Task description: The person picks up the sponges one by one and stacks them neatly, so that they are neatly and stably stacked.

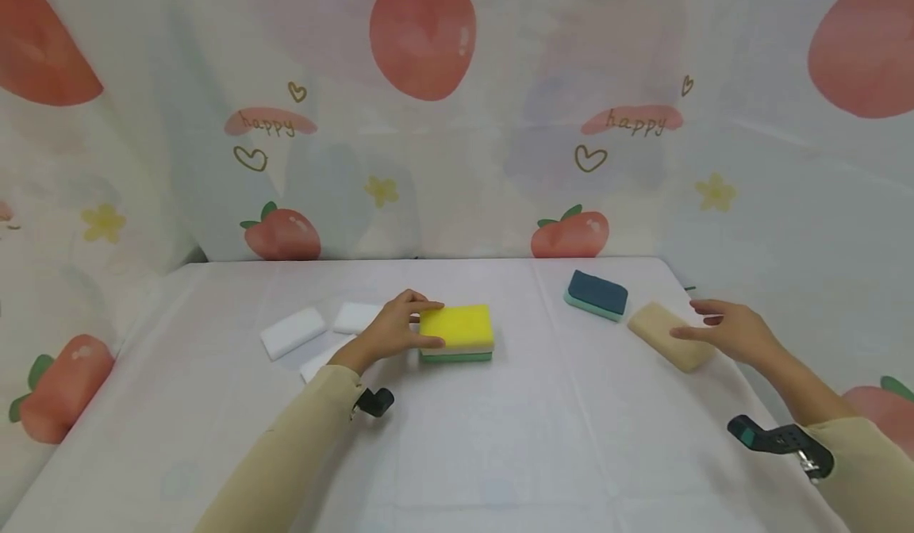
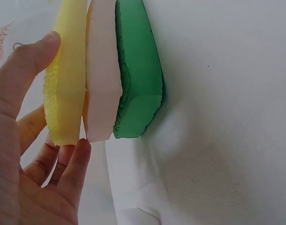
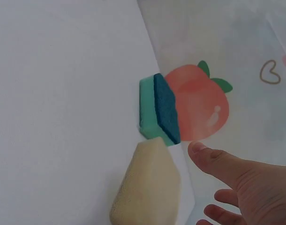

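My left hand pinches the left end of a yellow sponge, thumb on the near edge and fingers at the far edge. The yellow sponge lies on top of a pale pinkish sponge and a green sponge, stacked flat mid-table. On the right, my right hand hovers beside a beige sponge, thumb and fingers apart with nothing between them. The right wrist view shows a gap between the thumb and this beige sponge.
Several white sponge blocks lie left of the stack, one partly behind my left forearm. A dark blue and mint sponge rests behind the beige one. A white cloth covers the table, and a fruit-patterned curtain hangs behind.
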{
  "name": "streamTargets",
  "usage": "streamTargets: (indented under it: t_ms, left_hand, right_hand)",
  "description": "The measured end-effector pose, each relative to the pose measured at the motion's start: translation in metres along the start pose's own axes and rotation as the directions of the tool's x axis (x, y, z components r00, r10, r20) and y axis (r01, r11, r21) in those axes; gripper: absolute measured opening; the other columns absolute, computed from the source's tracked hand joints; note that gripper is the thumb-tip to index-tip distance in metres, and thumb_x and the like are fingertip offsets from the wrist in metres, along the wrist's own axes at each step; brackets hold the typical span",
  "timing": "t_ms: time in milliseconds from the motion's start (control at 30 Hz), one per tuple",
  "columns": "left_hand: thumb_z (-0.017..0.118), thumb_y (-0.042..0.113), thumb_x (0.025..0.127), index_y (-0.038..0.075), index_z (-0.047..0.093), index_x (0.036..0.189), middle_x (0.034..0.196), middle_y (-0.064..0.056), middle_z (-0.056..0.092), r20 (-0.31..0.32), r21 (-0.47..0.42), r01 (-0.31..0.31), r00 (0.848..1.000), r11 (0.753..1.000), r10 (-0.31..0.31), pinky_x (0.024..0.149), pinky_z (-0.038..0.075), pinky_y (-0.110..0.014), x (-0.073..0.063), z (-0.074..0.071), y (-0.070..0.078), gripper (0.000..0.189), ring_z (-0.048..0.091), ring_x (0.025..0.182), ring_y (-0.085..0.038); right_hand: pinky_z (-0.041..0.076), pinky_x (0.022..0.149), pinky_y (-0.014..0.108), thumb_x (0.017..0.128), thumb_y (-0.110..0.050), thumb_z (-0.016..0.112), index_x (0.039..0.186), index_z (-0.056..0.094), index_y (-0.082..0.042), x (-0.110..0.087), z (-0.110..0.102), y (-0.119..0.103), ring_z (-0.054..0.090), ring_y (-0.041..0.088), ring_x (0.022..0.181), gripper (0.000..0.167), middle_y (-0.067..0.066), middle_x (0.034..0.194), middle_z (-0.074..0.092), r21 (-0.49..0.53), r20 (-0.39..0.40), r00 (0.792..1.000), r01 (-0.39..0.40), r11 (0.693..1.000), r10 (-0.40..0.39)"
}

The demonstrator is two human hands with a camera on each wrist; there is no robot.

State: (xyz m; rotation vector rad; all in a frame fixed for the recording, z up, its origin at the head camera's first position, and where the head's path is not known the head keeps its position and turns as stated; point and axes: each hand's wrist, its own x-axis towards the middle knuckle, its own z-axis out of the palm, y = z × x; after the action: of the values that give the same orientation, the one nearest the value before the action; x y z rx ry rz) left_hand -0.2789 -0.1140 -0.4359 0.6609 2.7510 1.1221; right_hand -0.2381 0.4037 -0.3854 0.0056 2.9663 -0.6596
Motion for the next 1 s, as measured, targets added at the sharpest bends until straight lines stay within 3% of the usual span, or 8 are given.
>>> streamTargets:
  t_ms: [367, 1000]
  left_hand:
    - [0.085, 0.035, 0.077, 0.016, 0.059, 0.138, 0.122, -0.005, 0.051, -0.006, -0.001, -0.001, 1.000, 1.000, 0.001, 0.100, 0.050, -0.039, -0.001, 0.004, -0.003, 0.069, 0.058, 0.112, -0.025]
    - [0.087, 0.034, 0.074, 0.015, 0.052, 0.144, 0.129, -0.007, 0.046, -0.015, -0.017, 0.006, 1.000, 1.000, -0.006, 0.106, 0.045, -0.039, -0.005, 0.004, -0.010, 0.081, 0.054, 0.121, -0.026]
  right_hand:
    - [0.046, 0.089, 0.065, 0.084, -0.050, 0.073, 0.139, 0.031, 0.021, -0.001, 0.025, 0.026, 0.041, 0.062, 0.118, 0.099, 0.050, 0.134, 0.033, -0.007, 0.032, 0.997, -0.067, 0.998, 0.068]
    - [0.038, 0.096, 0.069, 0.082, -0.047, 0.076, 0.139, 0.032, 0.020, 0.002, 0.041, 0.032, 0.034, 0.063, 0.121, 0.099, 0.050, 0.136, 0.029, 0.038, -0.021, 0.995, -0.099, 0.994, 0.100]
